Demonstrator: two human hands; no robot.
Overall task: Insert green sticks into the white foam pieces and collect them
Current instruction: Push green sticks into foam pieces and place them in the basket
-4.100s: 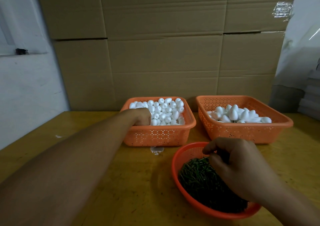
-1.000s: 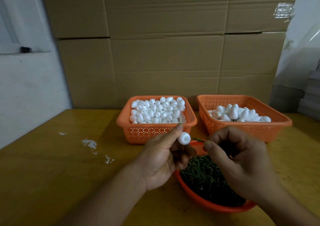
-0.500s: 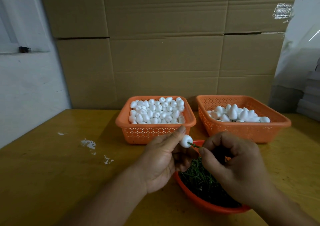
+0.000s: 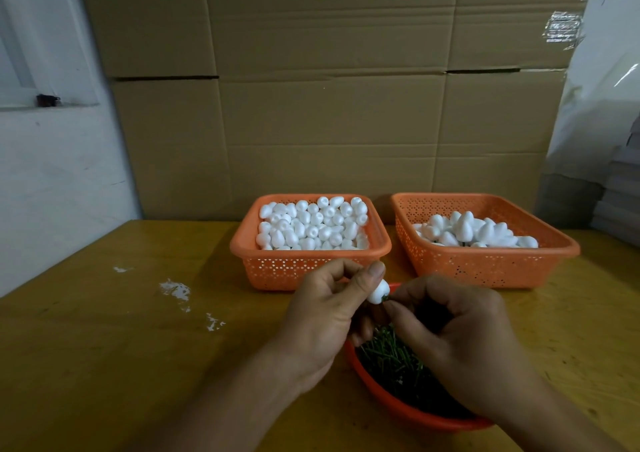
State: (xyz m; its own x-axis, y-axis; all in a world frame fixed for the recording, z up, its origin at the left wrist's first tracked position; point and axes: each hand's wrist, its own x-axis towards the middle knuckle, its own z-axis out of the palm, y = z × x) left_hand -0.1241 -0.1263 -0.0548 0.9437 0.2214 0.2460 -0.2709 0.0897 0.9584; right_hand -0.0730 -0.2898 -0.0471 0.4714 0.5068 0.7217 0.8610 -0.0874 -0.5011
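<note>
Both forearms are reaching in from six o'clock, meeting above the round orange bowl of green sticks. The left hand is pinching a small white foam piece between thumb and curled fingers. The right hand, at three o'clock of it, is curling its fingertips onto a green stick end at the foam's base

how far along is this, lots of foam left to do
Done: the right basket holds a modest pile of foam pieces, with dark stems showing beneath a few. In hand: the left hand pinches one foam piece while the right hand presses a green stick into it. Left: the left basket is heaped with bare foam, and the bowl is full of sticks. Most remains.
</note>
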